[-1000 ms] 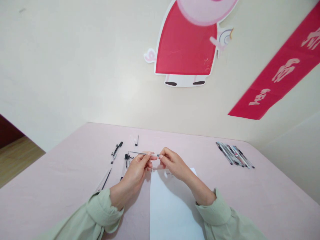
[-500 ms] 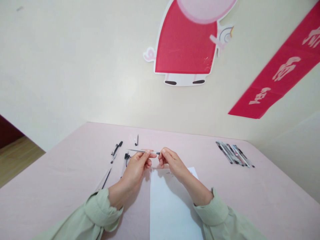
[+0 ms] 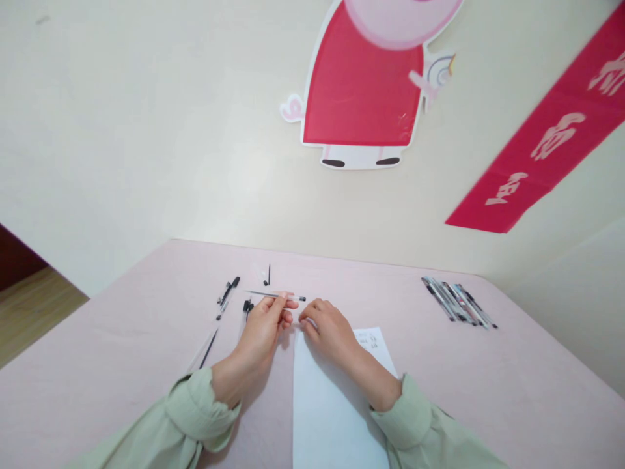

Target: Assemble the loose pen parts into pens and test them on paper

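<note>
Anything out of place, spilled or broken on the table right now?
Nothing spilled or broken. Left of the left hand, which pinches a thin pen, loose pen parts lie scattered at different angles on the table, unlike the tidy pen bundle far right. The right hand rests on the paper, whose top corner bears small marks.

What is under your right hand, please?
The right hand rests over the top edge of a white paper sheet on the pink table. Anything beneath its fingers is hidden.
</note>
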Action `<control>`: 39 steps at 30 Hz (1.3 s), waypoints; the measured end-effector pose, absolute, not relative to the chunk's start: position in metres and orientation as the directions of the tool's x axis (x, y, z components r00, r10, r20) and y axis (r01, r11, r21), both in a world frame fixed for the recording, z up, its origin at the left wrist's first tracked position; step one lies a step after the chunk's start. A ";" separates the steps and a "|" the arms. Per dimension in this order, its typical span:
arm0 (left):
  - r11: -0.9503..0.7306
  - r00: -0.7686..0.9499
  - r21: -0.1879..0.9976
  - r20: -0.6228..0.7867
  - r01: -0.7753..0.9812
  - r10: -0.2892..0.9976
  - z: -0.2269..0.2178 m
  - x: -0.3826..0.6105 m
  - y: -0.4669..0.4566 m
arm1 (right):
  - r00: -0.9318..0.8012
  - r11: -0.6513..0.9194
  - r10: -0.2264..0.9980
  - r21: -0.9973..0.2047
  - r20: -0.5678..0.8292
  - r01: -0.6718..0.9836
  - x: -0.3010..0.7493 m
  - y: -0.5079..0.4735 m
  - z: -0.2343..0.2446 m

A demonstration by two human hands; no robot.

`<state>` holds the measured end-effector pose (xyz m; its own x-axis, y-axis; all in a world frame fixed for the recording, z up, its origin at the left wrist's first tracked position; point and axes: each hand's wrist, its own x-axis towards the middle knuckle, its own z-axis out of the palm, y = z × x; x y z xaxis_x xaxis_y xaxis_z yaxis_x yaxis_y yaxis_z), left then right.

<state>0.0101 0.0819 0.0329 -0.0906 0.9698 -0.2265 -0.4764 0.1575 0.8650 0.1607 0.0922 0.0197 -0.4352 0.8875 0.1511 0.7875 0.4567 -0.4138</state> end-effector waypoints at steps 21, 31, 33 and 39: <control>0.418 0.206 0.564 -0.402 -0.712 0.892 0.037 0.016 0.079 | -0.283 0.351 0.925 -0.850 0.252 0.392 0.157 0.094 0.027; 0.339 0.174 0.705 -0.298 -0.622 0.939 0.029 0.017 0.074 | -0.261 0.355 0.925 -0.870 0.275 0.341 0.157 0.090 0.032; 0.326 0.119 0.725 -0.323 -0.607 0.939 0.028 0.016 0.076 | -0.234 0.359 0.927 -0.869 0.292 0.341 0.159 0.092 0.031; 0.228 -0.013 0.750 -0.301 -0.620 0.954 0.034 0.011 0.083 | -0.135 0.284 0.957 -0.927 0.258 0.245 0.164 0.101 0.029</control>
<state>0.0105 0.0825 0.0343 -0.0129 0.9537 -0.3006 -0.6203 0.2282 0.7504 0.1644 0.1009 0.0292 -0.1347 0.9567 0.2579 0.2451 0.2844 -0.9268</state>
